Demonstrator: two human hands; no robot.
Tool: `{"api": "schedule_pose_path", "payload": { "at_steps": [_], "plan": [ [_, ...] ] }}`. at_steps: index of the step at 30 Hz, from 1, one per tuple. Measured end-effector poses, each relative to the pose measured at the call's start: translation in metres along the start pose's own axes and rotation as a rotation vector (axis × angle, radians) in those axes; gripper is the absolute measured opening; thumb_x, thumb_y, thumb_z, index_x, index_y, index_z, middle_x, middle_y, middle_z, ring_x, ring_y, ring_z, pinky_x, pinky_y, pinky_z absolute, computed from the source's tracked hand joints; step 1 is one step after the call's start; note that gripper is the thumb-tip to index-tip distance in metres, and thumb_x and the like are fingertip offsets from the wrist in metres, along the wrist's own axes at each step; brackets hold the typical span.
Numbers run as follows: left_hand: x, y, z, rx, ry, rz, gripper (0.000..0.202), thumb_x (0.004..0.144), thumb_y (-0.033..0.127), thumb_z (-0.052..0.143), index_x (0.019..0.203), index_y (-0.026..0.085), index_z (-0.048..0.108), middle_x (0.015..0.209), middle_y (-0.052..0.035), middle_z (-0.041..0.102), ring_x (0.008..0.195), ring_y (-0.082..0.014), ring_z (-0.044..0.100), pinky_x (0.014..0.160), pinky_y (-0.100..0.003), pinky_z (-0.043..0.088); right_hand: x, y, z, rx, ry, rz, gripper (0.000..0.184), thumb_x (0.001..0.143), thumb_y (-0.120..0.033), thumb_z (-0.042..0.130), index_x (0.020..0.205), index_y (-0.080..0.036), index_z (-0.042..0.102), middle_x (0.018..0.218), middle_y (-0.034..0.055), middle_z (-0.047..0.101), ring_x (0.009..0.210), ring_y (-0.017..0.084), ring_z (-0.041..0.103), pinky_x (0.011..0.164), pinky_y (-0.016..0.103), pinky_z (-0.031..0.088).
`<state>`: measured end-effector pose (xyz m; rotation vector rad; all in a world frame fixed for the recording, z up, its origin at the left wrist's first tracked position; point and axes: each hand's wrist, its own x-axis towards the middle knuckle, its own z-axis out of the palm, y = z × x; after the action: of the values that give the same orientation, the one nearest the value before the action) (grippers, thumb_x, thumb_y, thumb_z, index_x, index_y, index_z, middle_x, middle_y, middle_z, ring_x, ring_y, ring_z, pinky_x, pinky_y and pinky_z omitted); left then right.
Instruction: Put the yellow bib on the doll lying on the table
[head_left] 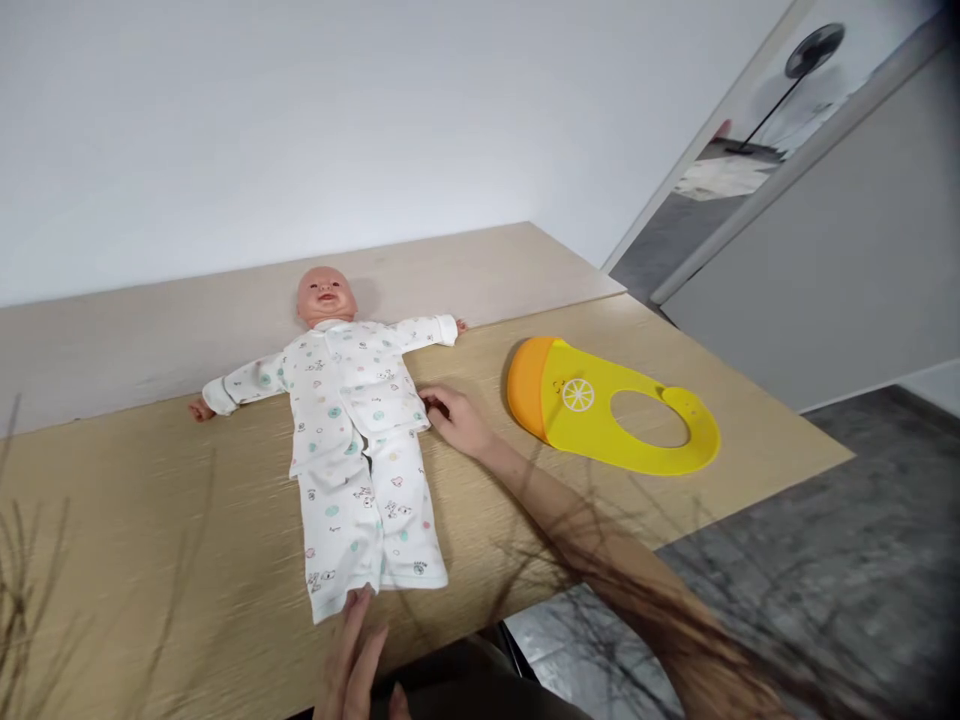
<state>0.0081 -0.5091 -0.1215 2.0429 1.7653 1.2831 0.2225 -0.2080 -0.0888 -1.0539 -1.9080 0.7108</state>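
Observation:
A baby doll (327, 297) lies face up on the table in a white printed pajama shirt (330, 400) and matching pajama pants (367, 520). Its arms are spread out to both sides. My right hand (459, 422) is at the shirt's lower side edge, with thumb and forefinger curled together on the fabric. At the bottom of the view, my left hand (351, 655) has its fingers stretched out and apart. One of its fingertips reaches the hem of the pants. No feet show below the pant legs.
A yellow bib (592, 400) with an orange pocket lies to the right of the doll. The wooden table (150, 520) meets a white wall (262, 130) behind. Its right edge drops to a grey floor (847, 560). A standing fan (814, 50) shows beyond a doorway. Dark hair strands cross the view.

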Motion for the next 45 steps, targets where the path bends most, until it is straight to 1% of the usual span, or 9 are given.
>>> {"api": "schedule_pose_path", "payload": {
  "at_steps": [3,10,12,15,19,26,32,38,45],
  "plan": [
    [-0.001,-0.004,0.005,0.207,0.073,0.104,0.051,0.086,0.008,0.055,0.135,0.023,0.054,0.128,-0.0125,0.069,0.126,-0.0247,0.064,0.104,-0.040,0.054,0.001,0.001,0.000,0.009,-0.013,0.004,0.033,0.081,-0.009,0.045,0.103,-0.014,0.069,0.098,0.0078,0.070,0.086,0.018,0.063,0.082,0.031,0.048],
    [0.008,-0.005,-0.002,0.449,0.015,0.054,0.070,0.091,0.020,0.053,0.157,0.017,0.030,0.129,-0.0193,0.064,0.126,-0.0353,0.060,0.105,-0.056,0.050,0.003,-0.003,-0.003,0.020,-0.041,0.051,0.031,0.081,-0.005,0.047,0.101,-0.014,0.069,0.098,0.0074,0.071,0.087,0.018,0.063,0.082,0.030,0.047],
    [0.016,-0.004,-0.005,0.506,-0.010,0.071,0.066,0.091,0.023,0.055,0.154,0.015,0.034,0.129,-0.0207,0.063,0.125,-0.0375,0.058,0.105,-0.061,0.048,0.004,-0.003,-0.004,0.012,-0.047,0.062,0.030,0.080,-0.005,0.048,0.098,-0.015,0.069,0.097,0.0067,0.071,0.086,0.018,0.062,0.082,0.030,0.047],
    [0.029,-0.002,-0.009,0.623,-0.076,0.070,0.046,0.091,0.032,0.057,0.133,0.013,0.055,0.125,-0.0232,0.062,0.123,-0.0416,0.055,0.104,-0.066,0.044,0.007,-0.003,-0.003,0.021,-0.043,0.063,0.029,0.080,-0.004,0.049,0.094,-0.019,0.069,0.093,0.0044,0.071,0.082,0.017,0.061,0.080,0.029,0.047],
    [0.042,0.000,-0.013,0.670,-0.089,0.023,0.034,0.090,0.038,0.058,0.116,0.017,0.068,0.119,-0.0193,0.064,0.122,-0.0406,0.053,0.107,-0.067,0.037,0.000,-0.005,0.001,0.071,0.008,0.090,0.029,0.080,-0.005,0.048,0.097,-0.016,0.068,0.094,0.0042,0.070,0.083,0.017,0.062,0.080,0.029,0.048],
    [0.051,-0.003,-0.015,0.602,-0.136,0.147,0.027,0.093,0.033,0.055,0.109,0.021,0.073,0.107,-0.0124,0.070,0.103,-0.0308,0.061,0.110,-0.059,0.037,-0.038,-0.017,0.010,0.088,0.067,0.131,0.028,0.081,-0.009,0.053,0.103,-0.017,0.068,0.098,0.0047,0.070,0.083,0.016,0.063,0.081,0.029,0.049],
    [0.066,-0.004,-0.014,0.688,-0.143,0.252,0.022,0.093,0.035,0.058,0.095,0.020,0.074,0.087,-0.0102,0.074,0.086,-0.0281,0.066,0.111,-0.060,0.035,-0.039,-0.017,0.012,0.115,0.122,0.195,0.021,0.082,-0.010,0.054,0.094,-0.015,0.070,0.095,0.0057,0.072,0.082,0.017,0.064,0.081,0.030,0.050],
    [0.067,-0.006,-0.016,0.602,-0.187,0.204,0.019,0.089,0.025,0.057,0.099,0.025,0.073,0.085,-0.0093,0.072,0.079,-0.0238,0.064,0.104,-0.056,0.045,-0.037,-0.014,0.014,0.134,0.177,0.186,0.017,0.083,-0.012,0.056,0.090,-0.015,0.070,0.094,0.0063,0.074,0.083,0.018,0.065,0.083,0.032,0.050],
    [0.078,-0.002,-0.018,0.563,-0.117,0.058,0.025,0.089,0.039,0.056,0.088,0.024,0.076,0.071,-0.0089,0.066,0.083,-0.0282,0.066,0.102,-0.055,0.044,-0.038,-0.015,0.012,0.140,0.171,0.191,0.018,0.083,-0.012,0.054,0.090,-0.015,0.070,0.095,0.0068,0.074,0.086,0.019,0.066,0.084,0.032,0.050]
  ]
}}
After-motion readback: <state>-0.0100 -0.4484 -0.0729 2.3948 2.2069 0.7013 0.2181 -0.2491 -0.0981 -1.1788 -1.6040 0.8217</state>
